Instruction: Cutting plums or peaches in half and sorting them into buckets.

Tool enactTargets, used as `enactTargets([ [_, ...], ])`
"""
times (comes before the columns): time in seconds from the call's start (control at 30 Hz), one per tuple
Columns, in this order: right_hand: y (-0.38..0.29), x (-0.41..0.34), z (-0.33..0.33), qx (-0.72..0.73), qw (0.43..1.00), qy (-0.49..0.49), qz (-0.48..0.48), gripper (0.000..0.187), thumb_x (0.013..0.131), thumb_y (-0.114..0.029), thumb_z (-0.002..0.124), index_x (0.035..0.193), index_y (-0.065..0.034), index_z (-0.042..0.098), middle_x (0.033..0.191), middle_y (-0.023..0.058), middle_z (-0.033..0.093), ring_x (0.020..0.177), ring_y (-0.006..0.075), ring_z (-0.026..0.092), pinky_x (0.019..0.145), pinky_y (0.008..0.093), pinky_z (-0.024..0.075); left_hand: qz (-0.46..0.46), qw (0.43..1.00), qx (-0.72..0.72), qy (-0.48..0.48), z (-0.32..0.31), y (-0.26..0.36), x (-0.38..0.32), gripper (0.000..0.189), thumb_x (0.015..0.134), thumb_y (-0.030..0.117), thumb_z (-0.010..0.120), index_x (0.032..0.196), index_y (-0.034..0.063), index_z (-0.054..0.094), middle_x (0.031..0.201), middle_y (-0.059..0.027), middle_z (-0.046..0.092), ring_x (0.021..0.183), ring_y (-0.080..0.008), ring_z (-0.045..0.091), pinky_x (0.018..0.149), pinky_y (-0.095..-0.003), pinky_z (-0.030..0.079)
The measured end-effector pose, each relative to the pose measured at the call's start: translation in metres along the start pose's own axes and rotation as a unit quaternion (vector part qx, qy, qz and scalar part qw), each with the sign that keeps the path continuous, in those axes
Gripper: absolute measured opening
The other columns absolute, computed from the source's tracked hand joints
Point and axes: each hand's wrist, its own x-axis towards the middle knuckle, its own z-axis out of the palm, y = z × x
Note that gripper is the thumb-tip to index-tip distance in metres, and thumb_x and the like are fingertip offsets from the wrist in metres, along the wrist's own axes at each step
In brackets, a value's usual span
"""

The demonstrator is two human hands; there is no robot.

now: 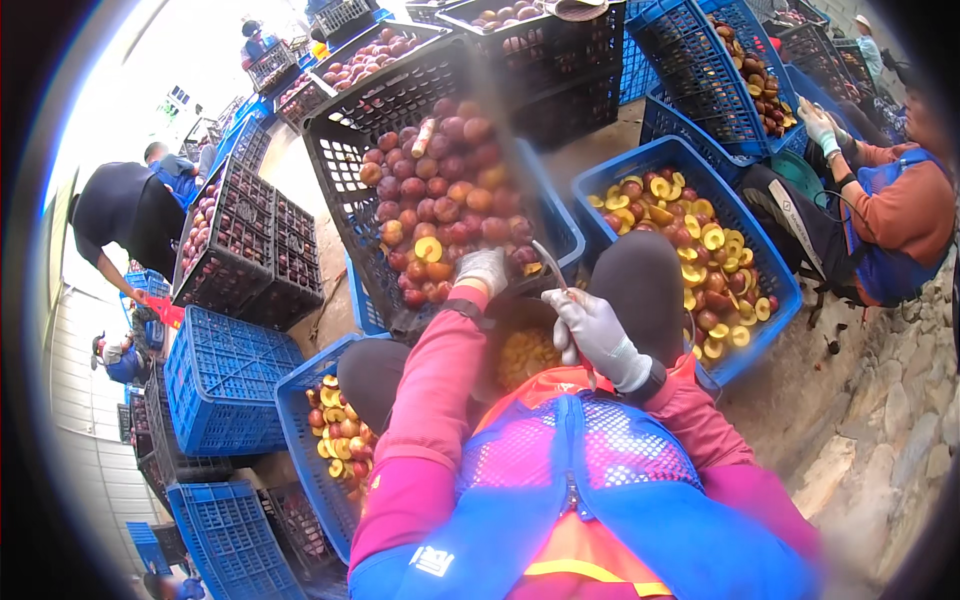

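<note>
My left hand, in a pale knit glove, reaches into the near edge of a tilted black plastic crate. Whole red plums fill that crate, and one cut yellow half lies on top. The fingertips are against the fruit, and I cannot tell if they grasp one. My right hand, also gloved, is closed around a curved metal-bladed knife, its tip pointing up towards the crate. Below, between my knees, yellow cut pieces sit in a shaded container.
Blue crates of halved plums stand right and left of my knees. More stacked crates line the left side. A seated co-worker is at the right, and another person bends over at the left.
</note>
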Motion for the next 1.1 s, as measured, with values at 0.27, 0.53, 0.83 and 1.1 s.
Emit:
enactTargets([
  [0.27,0.002,0.012,0.007,0.004,0.999,-0.008,-0.043,0.028,0.095,-0.027,0.043,0.105,-0.0041,0.056,0.060,0.0006,0.053,0.041,0.0075,0.048,0.038,0.0204,0.0377,-0.022,0.988,-0.128,0.078,0.007,-0.050,-0.016,0.053,0.071,0.039,0.063,0.114,0.0098,0.055,0.110,-0.0195,0.059,0.105,-0.0348,0.055,0.089,-0.0403,0.043],
  [0.53,0.000,0.011,0.012,0.034,0.999,-0.007,-0.029,0.035,0.095,-0.033,0.045,0.116,-0.0074,0.054,0.062,0.0001,0.053,0.044,0.0074,0.051,0.041,0.0202,0.0425,-0.050,0.988,-0.140,0.037,0.000,-0.037,-0.007,0.056,0.071,0.040,0.068,0.110,0.0015,0.054,0.107,-0.0177,0.060,0.100,-0.0321,0.058,0.083,-0.0377,0.045],
  [0.83,-0.024,0.015,0.034,0.042,0.991,-0.044,-0.115,0.036,0.096,-0.031,0.042,0.121,-0.0071,0.052,0.057,-0.0003,0.051,0.036,0.0054,0.044,0.033,0.0197,0.0340,0.022,0.363,-0.929,-0.073,-0.046,0.002,-0.127,0.042,0.090,0.036,0.052,0.118,0.0052,0.049,0.111,-0.0116,0.057,0.098,-0.0254,0.058,0.088,-0.0366,0.048],
  [1.1,-0.004,0.028,0.060,-0.049,0.965,-0.067,-0.247,0.035,0.094,-0.019,0.048,0.126,-0.0034,0.048,0.060,0.0016,0.053,0.049,0.0099,0.051,0.045,0.0266,0.0402,0.155,0.406,-0.900,0.017,-0.020,-0.001,-0.153,0.036,0.087,0.027,0.060,0.115,0.0040,0.052,0.099,-0.0033,0.056,0.090,-0.0145,0.055,0.083,-0.0285,0.045],
])
